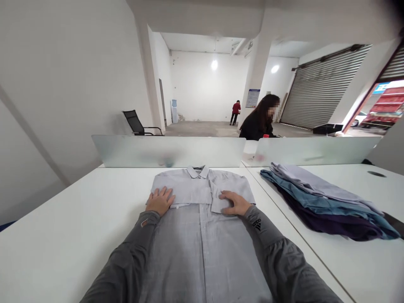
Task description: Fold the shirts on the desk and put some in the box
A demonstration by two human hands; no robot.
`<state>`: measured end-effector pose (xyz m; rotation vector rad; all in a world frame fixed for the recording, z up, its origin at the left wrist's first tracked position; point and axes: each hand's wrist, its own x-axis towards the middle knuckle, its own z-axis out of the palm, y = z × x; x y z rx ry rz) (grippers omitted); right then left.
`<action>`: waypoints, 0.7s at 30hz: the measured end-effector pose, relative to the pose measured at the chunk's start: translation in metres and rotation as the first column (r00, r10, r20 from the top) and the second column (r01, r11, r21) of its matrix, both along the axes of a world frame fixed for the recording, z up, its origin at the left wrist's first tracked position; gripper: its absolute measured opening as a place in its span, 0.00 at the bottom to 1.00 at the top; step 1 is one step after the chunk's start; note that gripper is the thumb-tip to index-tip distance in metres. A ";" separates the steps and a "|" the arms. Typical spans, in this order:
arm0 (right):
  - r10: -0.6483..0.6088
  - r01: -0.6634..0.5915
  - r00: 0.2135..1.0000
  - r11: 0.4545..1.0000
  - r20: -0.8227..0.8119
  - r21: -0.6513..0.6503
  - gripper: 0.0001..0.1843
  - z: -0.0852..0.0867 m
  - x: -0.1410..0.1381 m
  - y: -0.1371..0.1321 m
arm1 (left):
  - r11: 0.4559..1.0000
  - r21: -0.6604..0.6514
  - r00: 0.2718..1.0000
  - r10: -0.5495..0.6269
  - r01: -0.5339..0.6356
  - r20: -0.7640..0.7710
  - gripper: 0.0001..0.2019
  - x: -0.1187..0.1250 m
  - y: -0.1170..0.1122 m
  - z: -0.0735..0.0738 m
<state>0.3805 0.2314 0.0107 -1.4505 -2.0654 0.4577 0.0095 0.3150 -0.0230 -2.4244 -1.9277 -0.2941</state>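
Observation:
A light grey button-up shirt (186,252) lies front side up on the white table, its collar at the far end. Both of its sleeves are folded inward across the chest. My left hand (160,200) rests flat with fingers spread on the folded sleeve at the left edge. On the other side my right hand (235,203) touches the right sleeve near its cuff, thumb and fingers apart and slightly curved. No fabric is visibly pinched in either hand.
To the right lies a stack of folded clothes (318,198) in lilac, teal and dark purple. A frosted divider (176,150) runs along the table's far edge. Behind it sits a person in black (260,120); another person in red (236,111) stands farther back.

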 end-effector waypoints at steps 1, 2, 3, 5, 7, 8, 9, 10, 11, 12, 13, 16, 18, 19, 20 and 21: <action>0.028 -0.029 0.995 1.000 0.091 0.004 0.29 0.001 -0.004 -0.001 | 1.000 0.001 1.000 -0.004 0.004 0.001 0.27 0.000 0.000 0.000; 0.031 -0.034 0.988 0.999 0.154 0.022 0.26 0.001 -0.008 -0.002 | 1.000 0.005 1.000 -0.009 0.009 0.003 0.27 0.000 -0.001 0.001; 0.026 -0.035 0.982 0.998 0.189 0.044 0.23 0.002 -0.012 -0.002 | 1.000 0.010 1.000 -0.012 0.012 0.005 0.27 0.000 -0.001 0.001; 0.025 -0.042 0.982 0.995 0.186 0.087 0.18 0.002 -0.016 -0.001 | 1.000 0.022 1.000 -0.012 0.012 0.009 0.27 -0.001 -0.002 0.001; 0.001 -0.014 0.993 0.993 0.116 0.119 0.14 0.001 -0.016 0.003 | 1.000 0.022 1.000 -0.005 0.005 0.010 0.27 -0.001 -0.002 0.001; -0.031 0.026 0.998 0.992 0.046 0.124 0.12 0.000 -0.014 0.005 | 1.000 0.021 1.000 -0.003 0.003 0.010 0.27 -0.001 -0.001 0.001; -0.078 0.082 0.996 0.989 -0.042 0.122 0.10 -0.002 -0.011 0.007 | 1.000 0.018 1.000 -0.004 0.004 0.011 0.27 -0.001 -0.001 0.001; -0.128 0.143 0.983 0.983 -0.129 0.112 0.11 -0.003 -0.007 0.010 | 1.000 0.014 1.000 -0.007 0.006 0.014 0.27 -0.001 -0.001 0.001; -0.197 0.222 0.957 0.969 -0.213 0.104 0.12 -0.005 -0.002 0.012 | 1.000 0.010 1.000 -0.009 0.009 0.018 0.27 -0.001 -0.001 0.001; -0.281 0.319 0.917 0.942 -0.285 0.098 0.14 -0.007 0.004 0.014 | 1.000 0.009 1.000 -0.011 0.011 0.023 0.27 -0.001 -0.001 0.001; -0.367 0.420 0.866 0.902 -0.339 0.097 0.16 -0.009 0.010 0.015 | 1.000 0.007 1.000 -0.011 0.011 0.026 0.27 -0.001 -0.001 0.001; -0.588 0.681 0.702 0.719 -0.402 0.138 0.21 -0.010 0.025 0.014 | 1.000 0.011 1.000 -0.009 0.008 0.026 0.27 -0.001 0.000 0.000; -0.642 0.727 0.684 0.638 -0.346 0.254 0.23 -0.009 0.027 0.010 | 1.000 0.011 1.000 -0.010 0.010 0.022 0.27 -0.001 0.000 0.000; -0.642 0.713 0.701 0.623 -0.311 0.321 0.23 -0.008 0.025 0.008 | 1.000 0.008 1.000 -0.010 0.010 0.022 0.27 -0.001 0.001 -0.001; -0.623 0.671 0.738 0.637 -0.258 0.381 0.23 -0.007 0.021 0.007 | 1.000 0.006 1.000 -0.009 0.009 0.023 0.27 -0.001 0.001 -0.001; -0.588 0.601 0.789 0.682 -0.176 0.417 0.23 -0.007 0.015 0.005 | 1.000 0.003 1.000 -0.008 0.008 0.025 0.27 -0.001 0.001 -0.002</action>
